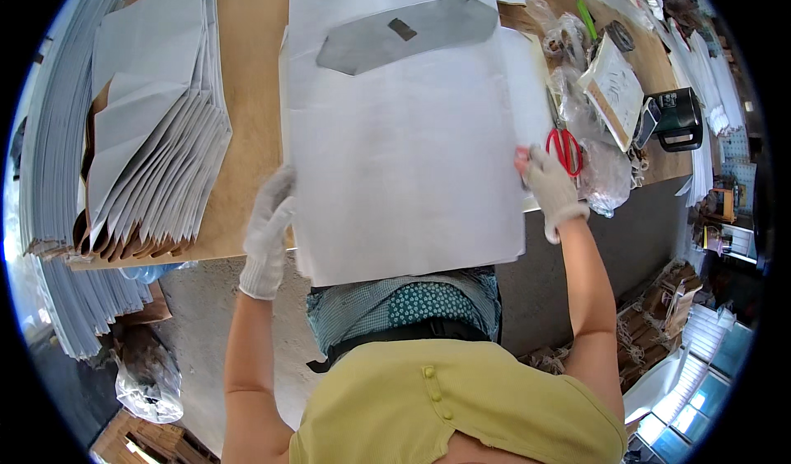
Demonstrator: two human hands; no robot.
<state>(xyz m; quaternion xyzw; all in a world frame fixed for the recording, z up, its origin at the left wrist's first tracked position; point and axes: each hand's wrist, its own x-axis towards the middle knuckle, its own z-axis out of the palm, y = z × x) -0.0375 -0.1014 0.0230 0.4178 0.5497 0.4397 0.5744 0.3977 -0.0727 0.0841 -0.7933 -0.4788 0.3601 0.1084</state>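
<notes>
A large white paper sheet (408, 159) lies across the brown work table (251, 93), its near edge hanging over the table's front. My left hand (268, 229), in a white knit glove, holds the sheet's lower left edge. My right hand (548, 184), also gloved, grips the sheet's right edge. A grey metal template (408, 34) with angled ends rests on the upper part of the sheet.
A fanned stack of folded white paper pieces (152, 126) lies at the left. Red-handled scissors (564, 147), crumpled clear plastic (606, 171), a booklet (614, 89) and a black tape dispenser (676, 118) sit at the right. More paper stacks (58, 118) line the far left.
</notes>
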